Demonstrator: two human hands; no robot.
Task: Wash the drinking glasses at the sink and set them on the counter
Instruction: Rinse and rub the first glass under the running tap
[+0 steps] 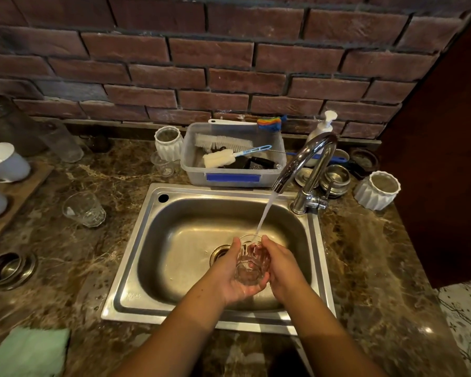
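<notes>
Glass (252, 261) over steel sink (174, 240), cupped in left hand (235, 278), right hand (279, 265) curled round it, tap (305, 161) stream entering its mouth (rim toward twelve o'clock), second glass (84, 209) on counter (74, 268) at nine o'clock.

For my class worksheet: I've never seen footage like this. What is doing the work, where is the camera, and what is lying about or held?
No machine here: a person works with bare hands, filmed by a head-worn camera looking down. The left hand and right hand both grip one drinking glass over the sink, under water running from the tap. On the counter are a second glass at left, a plastic tub of brushes behind the sink, a soap pump and a green cloth.
</notes>
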